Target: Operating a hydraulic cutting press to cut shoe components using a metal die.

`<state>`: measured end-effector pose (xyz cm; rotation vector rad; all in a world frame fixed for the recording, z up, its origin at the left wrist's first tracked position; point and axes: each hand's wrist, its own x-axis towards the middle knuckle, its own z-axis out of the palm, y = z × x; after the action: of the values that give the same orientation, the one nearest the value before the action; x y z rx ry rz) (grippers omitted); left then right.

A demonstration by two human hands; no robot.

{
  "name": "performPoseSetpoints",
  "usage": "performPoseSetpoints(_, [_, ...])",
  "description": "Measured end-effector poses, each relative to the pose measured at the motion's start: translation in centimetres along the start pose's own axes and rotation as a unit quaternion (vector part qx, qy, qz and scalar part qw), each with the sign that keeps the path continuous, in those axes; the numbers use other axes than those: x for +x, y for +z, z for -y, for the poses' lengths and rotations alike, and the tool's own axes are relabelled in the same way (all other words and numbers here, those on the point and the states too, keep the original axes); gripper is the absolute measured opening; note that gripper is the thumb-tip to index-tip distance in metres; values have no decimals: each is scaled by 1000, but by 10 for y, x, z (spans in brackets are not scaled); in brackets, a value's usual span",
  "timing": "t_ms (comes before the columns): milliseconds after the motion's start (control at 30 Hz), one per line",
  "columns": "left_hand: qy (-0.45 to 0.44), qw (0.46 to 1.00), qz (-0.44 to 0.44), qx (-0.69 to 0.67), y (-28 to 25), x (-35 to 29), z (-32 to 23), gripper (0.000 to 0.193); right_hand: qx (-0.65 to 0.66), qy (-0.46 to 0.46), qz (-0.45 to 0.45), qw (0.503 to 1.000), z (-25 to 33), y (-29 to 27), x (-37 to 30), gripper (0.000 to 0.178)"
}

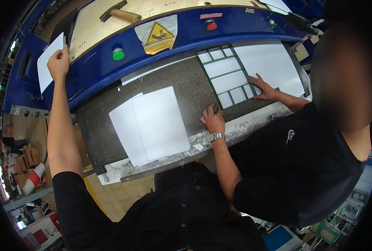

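My left hand (58, 63) is raised at the far left, fingers closed on the edge of white sheets (51, 62) held upright beside the blue machine. My right hand does not show; a co-worker's arm and body cover that side. Below and right of my left hand, several white sheets (158, 125) lie overlapping on the dark machine bed (98, 125). At the right, a green compartmented frame (225, 76), which looks like a cutting die, rests partly over a large white sheet (269, 67). A co-worker's two hands (213, 120) are at its near corner and right side.
The co-worker leans in close from the right. A blue beam (98, 69) crosses behind the bed, with a green button (118, 54), a red button (211, 25) and a yellow warning sign (157, 34). A hammer (121, 14) lies on the wooden top. Paper scraps litter the bed's front edge.
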<state>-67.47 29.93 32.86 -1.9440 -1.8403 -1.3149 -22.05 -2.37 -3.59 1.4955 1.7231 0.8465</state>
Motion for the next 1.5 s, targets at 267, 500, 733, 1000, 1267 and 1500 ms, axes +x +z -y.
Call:
performPoseSetpoints(267, [-8, 1000, 13, -3, -7, 8, -18, 48, -27, 21, -77, 996, -58, -6, 30, 39])
performPoseSetpoints(500, [-10, 1000, -4, 2, -12, 18, -17, 48, 43, 4, -58, 997, -70, 57, 12, 43])
performPoseSetpoints(733, [18, 1000, 4, 7, -3, -4, -21, 47, -430, -47, -16, 901, -38, 131, 49, 43])
performPoseSetpoints(1000, [27, 999, -10, -24, 6, -16, -20, 47, 221, -76, 39, 972, -163, -8, 43, 42])
performPoseSetpoints(1267, [47, 998, -27, -43, 6, -9, -26, 48, 202, -91, 41, 974, -177, -12, 44, 47])
performPoseSetpoints(1500, [37, 999, -21, -31, 1, -12, -25, 48, 240, -26, -61, 968, -146, 26, 51, 38])
